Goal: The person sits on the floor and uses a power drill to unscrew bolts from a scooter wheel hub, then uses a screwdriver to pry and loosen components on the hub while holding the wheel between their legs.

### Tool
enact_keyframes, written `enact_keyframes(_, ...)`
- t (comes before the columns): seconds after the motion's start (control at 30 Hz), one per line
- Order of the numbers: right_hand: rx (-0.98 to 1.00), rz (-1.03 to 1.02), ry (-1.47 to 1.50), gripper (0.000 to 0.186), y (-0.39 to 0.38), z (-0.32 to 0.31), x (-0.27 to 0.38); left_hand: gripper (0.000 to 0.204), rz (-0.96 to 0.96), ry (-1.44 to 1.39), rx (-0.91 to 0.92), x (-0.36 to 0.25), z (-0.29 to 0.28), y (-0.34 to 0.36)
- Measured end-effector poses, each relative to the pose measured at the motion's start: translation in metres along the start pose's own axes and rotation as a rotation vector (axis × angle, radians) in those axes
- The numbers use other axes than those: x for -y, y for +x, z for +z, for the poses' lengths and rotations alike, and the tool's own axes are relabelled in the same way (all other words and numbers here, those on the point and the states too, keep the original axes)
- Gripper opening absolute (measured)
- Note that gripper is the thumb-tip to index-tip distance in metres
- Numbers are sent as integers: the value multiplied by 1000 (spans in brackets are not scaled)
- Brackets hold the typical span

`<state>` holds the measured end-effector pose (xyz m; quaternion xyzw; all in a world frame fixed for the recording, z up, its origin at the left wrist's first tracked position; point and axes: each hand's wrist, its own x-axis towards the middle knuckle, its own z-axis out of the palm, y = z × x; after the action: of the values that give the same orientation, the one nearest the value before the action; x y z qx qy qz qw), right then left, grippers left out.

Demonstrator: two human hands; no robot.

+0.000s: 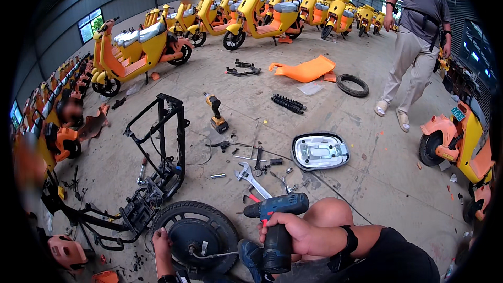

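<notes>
My right hand (293,231) grips a blue and black cordless drill (280,207) by its handle, the nose pointing left above the wheel. Black hub wheel (194,233) with its tyre lies flat on the floor, and a cable (217,255) runs out from its axle. At the wheel's left edge is my left hand (162,245), its fingers curled together; whatever they hold, if anything, I cannot make out. A bare black scooter frame (178,147) stands just beyond the wheel. An adjustable wrench (251,178) lies on the floor ahead of the drill.
Around the wrench lie sockets and small parts. A yellow and black drill (215,112) stands farther off. Beyond are a seat base (320,152), shock absorbers (288,104), an orange panel (304,69) and a tyre (352,85). Yellow scooters (264,15) fill the back; a person (416,31) stands right.
</notes>
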<state>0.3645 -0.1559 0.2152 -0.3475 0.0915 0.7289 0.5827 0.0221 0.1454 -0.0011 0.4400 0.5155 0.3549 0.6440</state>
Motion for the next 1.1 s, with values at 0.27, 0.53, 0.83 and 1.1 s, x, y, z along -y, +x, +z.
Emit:
enact_keyframes(0.27,-17,140,5,21,2,18,-3,13,-203,-623,-174,-66,-129,-140)
enact_keyframes(0.53,-181,59,-189,28,10,-1,-13,9,104,-257,-606,-184,-228,-408)
enact_keyframes(0.83,-243,-152,-500,30,6,-36,-29,22,287,-565,-1129,-49,-293,-657)
enact_keyframes(1.1,235,-513,-1569,50,-55,-4,-65,36,-470,-1127,-1218,290,-257,-661)
